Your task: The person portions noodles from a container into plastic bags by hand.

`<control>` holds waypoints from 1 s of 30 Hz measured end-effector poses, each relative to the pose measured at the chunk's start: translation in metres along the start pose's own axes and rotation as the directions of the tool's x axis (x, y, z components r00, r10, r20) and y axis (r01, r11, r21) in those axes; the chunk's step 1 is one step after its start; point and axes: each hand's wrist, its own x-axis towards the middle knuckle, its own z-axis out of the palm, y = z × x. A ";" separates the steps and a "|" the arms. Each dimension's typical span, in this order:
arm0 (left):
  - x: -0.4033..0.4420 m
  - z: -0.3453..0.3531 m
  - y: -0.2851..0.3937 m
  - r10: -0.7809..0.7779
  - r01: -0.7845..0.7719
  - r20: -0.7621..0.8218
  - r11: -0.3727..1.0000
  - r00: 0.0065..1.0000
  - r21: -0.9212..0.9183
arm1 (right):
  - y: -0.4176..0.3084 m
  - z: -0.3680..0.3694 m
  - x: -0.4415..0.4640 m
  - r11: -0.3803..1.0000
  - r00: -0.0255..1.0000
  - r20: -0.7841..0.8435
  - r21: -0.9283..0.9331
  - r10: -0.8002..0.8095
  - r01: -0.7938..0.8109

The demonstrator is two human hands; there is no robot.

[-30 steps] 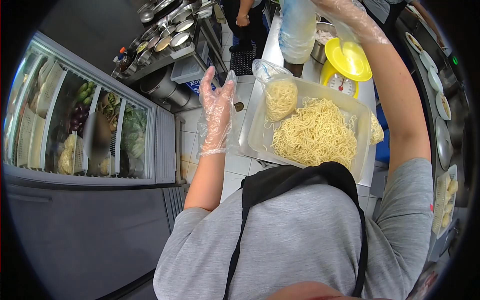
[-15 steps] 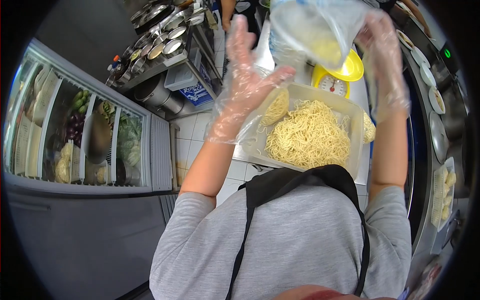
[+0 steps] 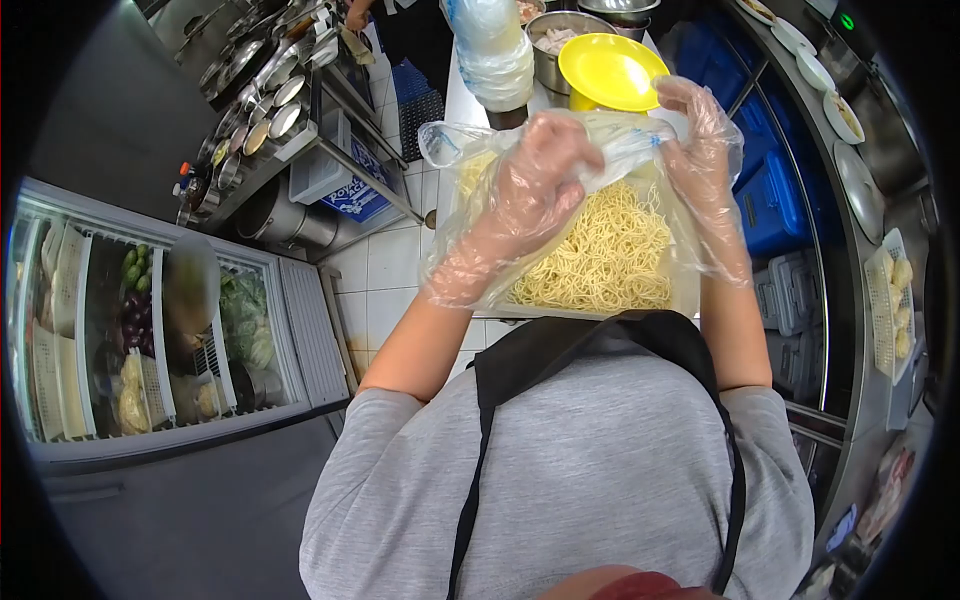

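Both my hands wear clear plastic gloves. Between them, over a translucent tub (image 3: 686, 300), stretches a clear plastic bag (image 3: 618, 165) with blue print. The fingers of my left hand (image 3: 535, 195) are curled closed at the bag's left side. My right hand (image 3: 700, 150) pinches the bag's right edge, its fingers bent. Below lies a loose heap of yellow noodles (image 3: 605, 255) in the tub. Part of the tub's far side is hidden behind the bag and my gloves. A yellow dish (image 3: 612, 72) stands just beyond the bag.
A stack of clear plastic bags (image 3: 490, 60) and metal pots (image 3: 552, 68) stand on the far table. Shelves of pans (image 3: 270, 110) are at the left, above a glass-topped fridge (image 3: 150, 330). Along the right counter are white plates (image 3: 815, 70) and a basket of pale dough-like pieces (image 3: 890, 300).
My right hand has brought the bag down and nearer, over the tub. My left hand, spread before, has come to the bag and curled its fingers. The view has shifted.
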 end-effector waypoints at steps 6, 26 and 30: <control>-0.028 0.002 -0.044 -0.443 0.440 0.008 0.892 0.896 0.104 | 0.036 0.017 -0.011 0.920 0.730 0.565 -0.176 0.386 -0.351; -0.070 -0.027 -0.042 -0.239 0.347 -0.400 0.912 0.885 0.221 | 0.019 0.018 -0.024 0.975 0.729 0.660 -0.219 0.184 -0.047; -0.071 -0.024 -0.043 -0.227 0.334 -0.401 0.916 0.888 0.220 | 0.000 -0.006 -0.025 0.867 0.623 0.696 -0.496 0.356 0.058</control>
